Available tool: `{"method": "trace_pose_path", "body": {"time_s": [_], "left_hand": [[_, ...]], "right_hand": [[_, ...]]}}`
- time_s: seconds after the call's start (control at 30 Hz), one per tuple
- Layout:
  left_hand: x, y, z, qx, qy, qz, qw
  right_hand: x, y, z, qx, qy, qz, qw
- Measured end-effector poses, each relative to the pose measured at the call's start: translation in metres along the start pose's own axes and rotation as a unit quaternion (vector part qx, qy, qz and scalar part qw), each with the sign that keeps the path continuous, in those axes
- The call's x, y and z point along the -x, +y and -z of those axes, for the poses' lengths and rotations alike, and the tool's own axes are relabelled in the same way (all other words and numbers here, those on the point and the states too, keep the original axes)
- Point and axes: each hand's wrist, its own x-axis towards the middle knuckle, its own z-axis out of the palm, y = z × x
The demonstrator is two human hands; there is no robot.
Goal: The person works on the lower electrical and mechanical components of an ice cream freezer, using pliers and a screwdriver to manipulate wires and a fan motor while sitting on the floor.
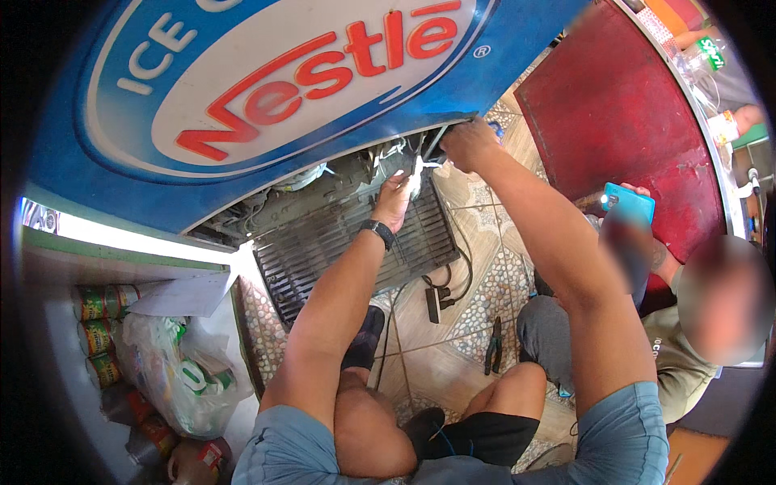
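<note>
Left hand [394, 200] outstretched over grille [422, 239], right hand [470, 144] at cabinet edge [432, 115]

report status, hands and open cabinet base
Left hand by white wiring; right hand at lower edge of blue cabinet, grip unclear. Base open. Dark slatted grille near left hand.

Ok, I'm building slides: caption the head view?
Left hand and right hand at the open base of a blue freezer, near a slatted dark grille.

Floor [485, 295] is a kinda busy mix of pebble-pattern and wood-look tile, scuffed red panel [622, 105] right, pale shelf unit [63, 347] left.
</note>
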Motion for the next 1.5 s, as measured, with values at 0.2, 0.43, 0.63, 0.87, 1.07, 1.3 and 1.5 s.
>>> {"method": "trace_pose_path", "body": {"time_s": [0.2,0.43,0.63,0.87,1.07,1.3,1.5], "left_hand": [[0.001,0.001,-0.005,-0.015,-0.014,-0.004,1.000],[0.001,0.013,-0.003,-0.037,-0.031,0.003,0.999],[0.004,0.021,-0.003,-0.046,-0.029,0.022,0.998],[0.007,0.025,-0.008,-0.029,-0.008,0.028,0.999],[-0.002,0.016,0.002,-0.006,-0.009,0.010,1.000],[-0.001,0.016,-0.008,0.002,-0.016,0.032,0.999],[-0.002,0.015,0.000,0.011,-0.004,0.019,1.000]], "right_hand": [[-0.027,-0.002,0.007,0.002,-0.085,0.050,0.995],[-0.011,-0.019,0.041,-0.074,-0.076,-0.035,0.994],[-0.024,-0.009,0.024,-0.045,-0.116,-0.045,0.991],[0.024,-0.018,-0.131,-0.434,0.106,-0.177,0.877],[0.014,-0.114,-0.136,-0.607,0.318,-0.204,0.699],[-0.010,-0.112,-0.174,-0.599,0.354,-0.233,0.679],[-0.014,-0.122,-0.157,-0.614,0.380,-0.236,0.650]]}}
